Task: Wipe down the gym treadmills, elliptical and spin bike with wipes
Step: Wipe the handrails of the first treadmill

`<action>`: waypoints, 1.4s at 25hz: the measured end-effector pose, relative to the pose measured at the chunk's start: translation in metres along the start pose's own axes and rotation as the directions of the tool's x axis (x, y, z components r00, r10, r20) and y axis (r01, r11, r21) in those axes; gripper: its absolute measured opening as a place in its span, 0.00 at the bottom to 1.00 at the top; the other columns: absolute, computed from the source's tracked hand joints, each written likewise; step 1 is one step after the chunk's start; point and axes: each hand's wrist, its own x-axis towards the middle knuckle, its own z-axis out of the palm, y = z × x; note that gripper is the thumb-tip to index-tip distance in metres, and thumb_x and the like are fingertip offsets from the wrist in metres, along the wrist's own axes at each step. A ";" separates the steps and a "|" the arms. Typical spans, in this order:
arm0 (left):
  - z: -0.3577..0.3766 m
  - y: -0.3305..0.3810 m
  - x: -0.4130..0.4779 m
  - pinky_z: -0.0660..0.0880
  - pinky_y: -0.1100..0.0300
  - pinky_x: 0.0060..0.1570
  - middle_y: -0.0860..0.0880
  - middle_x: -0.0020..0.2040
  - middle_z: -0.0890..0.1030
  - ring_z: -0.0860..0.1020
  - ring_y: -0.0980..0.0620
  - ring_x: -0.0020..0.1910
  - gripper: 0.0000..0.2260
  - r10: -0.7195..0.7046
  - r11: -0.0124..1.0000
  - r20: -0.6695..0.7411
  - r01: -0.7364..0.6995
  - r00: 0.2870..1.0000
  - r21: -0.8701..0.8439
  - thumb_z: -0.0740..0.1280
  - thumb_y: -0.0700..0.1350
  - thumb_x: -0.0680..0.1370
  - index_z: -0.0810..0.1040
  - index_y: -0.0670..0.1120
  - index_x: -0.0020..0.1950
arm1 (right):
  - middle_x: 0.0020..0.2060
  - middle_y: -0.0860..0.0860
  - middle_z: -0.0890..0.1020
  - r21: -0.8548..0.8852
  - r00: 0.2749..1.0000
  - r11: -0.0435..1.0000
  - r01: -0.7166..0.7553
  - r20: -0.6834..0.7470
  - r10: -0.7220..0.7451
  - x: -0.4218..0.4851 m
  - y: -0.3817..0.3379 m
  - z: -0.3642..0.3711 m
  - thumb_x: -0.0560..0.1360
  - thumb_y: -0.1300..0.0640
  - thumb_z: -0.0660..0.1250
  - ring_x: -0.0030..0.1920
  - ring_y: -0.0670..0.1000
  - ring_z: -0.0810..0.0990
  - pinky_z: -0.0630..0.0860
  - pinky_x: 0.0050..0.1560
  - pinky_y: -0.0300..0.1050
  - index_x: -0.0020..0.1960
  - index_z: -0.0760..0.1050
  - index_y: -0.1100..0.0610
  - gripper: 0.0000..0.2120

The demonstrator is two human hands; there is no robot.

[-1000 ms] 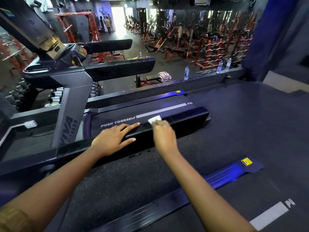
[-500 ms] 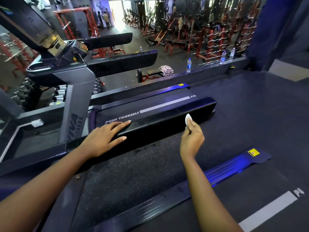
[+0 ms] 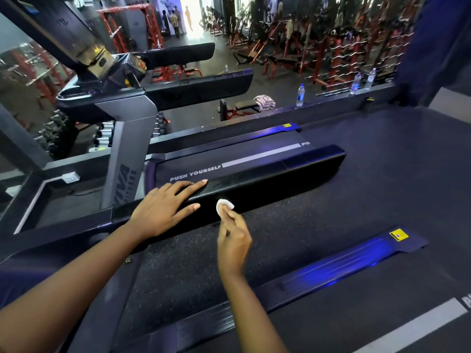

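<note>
While working a wipe along one black handrail (image 3: 280, 174), looks only partway through a single machine.

Far left: upright and console of the far treadmill (image 3: 125, 149), no wipe near them, no telling whether cleaned.

Left of centre: left hand (image 3: 163, 210) laid flat on top of the handrail, fingers straight and released, holding nothing, seemingly steadying.

Just right of it: right hand (image 3: 233, 238), fingers pinching a small white wipe (image 3: 224, 205) and pressing it to the handrail's near face, close beside the left fingertips.

Further right: long stretch of handrail running to its far end. Faintly glossy on top near the hands, possibly damp, cannot tell for sure.

Near right: blue-lit side rail (image 3: 344, 261) of the near treadmill (image 3: 382, 327), nothing touching it.

Left to do, as a judgement: rest of this rail, consoles, other rails, then elliptical and spin bike, neither made out here.
</note>
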 end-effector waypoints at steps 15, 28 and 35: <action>0.002 0.001 0.002 0.72 0.54 0.51 0.51 0.67 0.71 0.73 0.48 0.58 0.30 -0.017 0.999 0.011 0.016 1.000 0.039 0.39 0.67 0.75 0.49 0.60 0.76 | 0.52 0.61 0.81 0.175 0.853 0.939 -0.297 -0.393 0.343 0.019 0.031 0.013 0.69 0.77 0.64 0.51 0.40 0.76 0.65 0.50 0.18 0.53 0.79 0.68 0.15; 0.001 0.003 0.001 0.72 0.54 0.55 0.51 0.68 0.69 0.71 0.49 0.61 0.30 -0.024 1.000 0.001 0.024 1.000 0.020 0.36 0.68 0.74 0.45 0.62 0.75 | 0.53 0.60 0.80 0.166 0.892 0.981 -0.101 -0.421 0.163 0.071 -0.004 -0.023 0.71 0.74 0.62 0.53 0.51 0.79 0.69 0.56 0.24 0.57 0.78 0.67 0.15; 0.001 0.002 0.000 0.72 0.53 0.55 0.51 0.70 0.67 0.70 0.49 0.63 0.33 -0.022 1.000 0.016 0.022 1.000 -0.007 0.32 0.72 0.71 0.43 0.63 0.74 | 0.47 0.56 0.79 0.027 0.989 0.997 0.074 -0.131 -0.070 0.018 -0.024 0.026 0.70 0.72 0.65 0.49 0.48 0.76 0.66 0.57 0.24 0.55 0.79 0.66 0.14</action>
